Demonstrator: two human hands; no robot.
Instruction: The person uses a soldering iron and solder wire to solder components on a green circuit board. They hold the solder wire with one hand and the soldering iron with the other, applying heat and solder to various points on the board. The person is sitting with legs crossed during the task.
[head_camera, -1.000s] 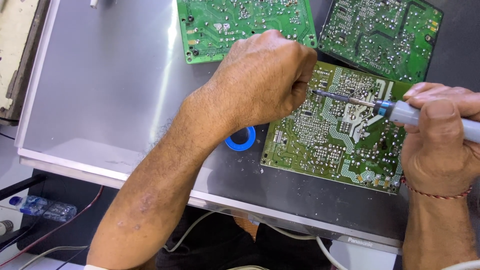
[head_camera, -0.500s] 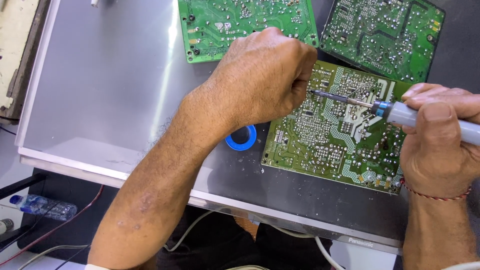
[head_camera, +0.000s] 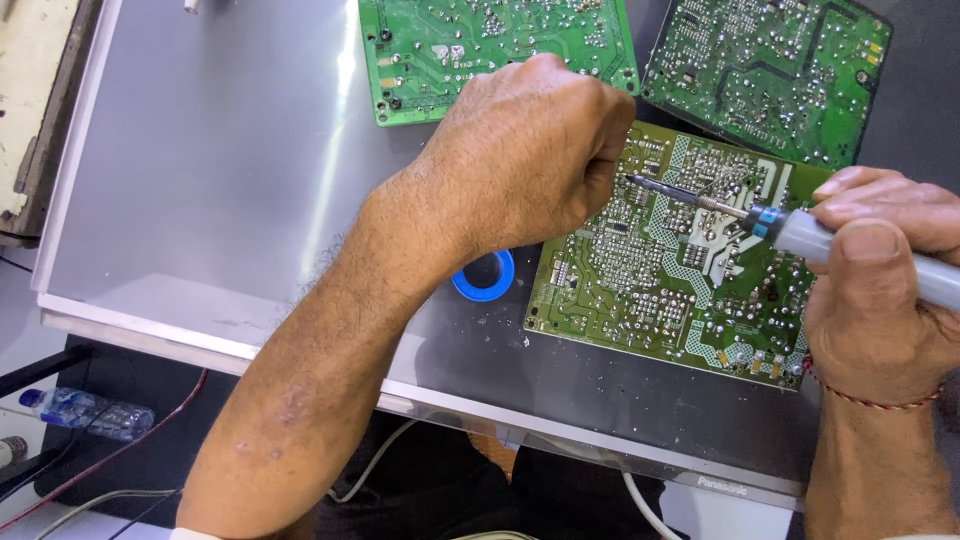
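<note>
Barely anything's shifted over the last second: the soldering iron (head_camera: 800, 232) is still clamped in the right hand (head_camera: 880, 290), tip on the green circuit board (head_camera: 670, 270) near the desk's front edge. The left hand (head_camera: 520, 160) is kept fisted there; what's pinched can't be told.

The circuit board (head_camera: 670, 280) at centre right is green, dotted with silver solder. The soldering iron (head_camera: 800, 235) has a grey handle, blue collar and dark tip. A blue ring (head_camera: 483, 276) lies beside it. The counter (head_camera: 200, 180) is pale grey.
</note>
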